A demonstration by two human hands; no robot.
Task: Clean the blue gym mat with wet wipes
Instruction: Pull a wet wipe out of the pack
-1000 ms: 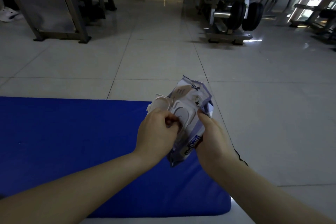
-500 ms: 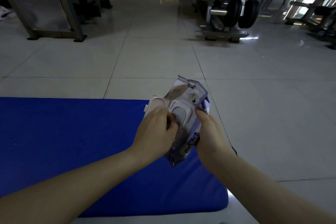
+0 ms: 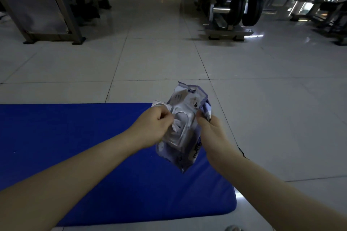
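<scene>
From the head camera, you hold the pack of wet wipes [image 3: 183, 154] up in front of you with both hands, above the right end of the blue gym mat [image 3: 65, 146]. Your right hand [image 3: 212, 133] has its grip clamped on the right edge of the pack, thumb on the front face and fingers curled behind it. The pack tilts with its top pointing away from you, and its white flip lid [image 3: 159, 105] stands open to the left, just above your left knuckles. Your left hand [image 3: 152, 127] is at the dispensing opening, its grip pinched together on a white wipe [image 3: 177, 127] that sticks out of the slot in a crumpled tuft, with most of it inside the pack. The mat lies flat on the pale tiled floor [image 3: 272, 118], reaching from the left edge of the view to a rounded corner below your right forearm. Farther back, dim and well apart from the mat, you see black weight plates [image 3: 237, 10] on a rack to the right and a slanted metal frame [image 3: 62, 5] to the left
</scene>
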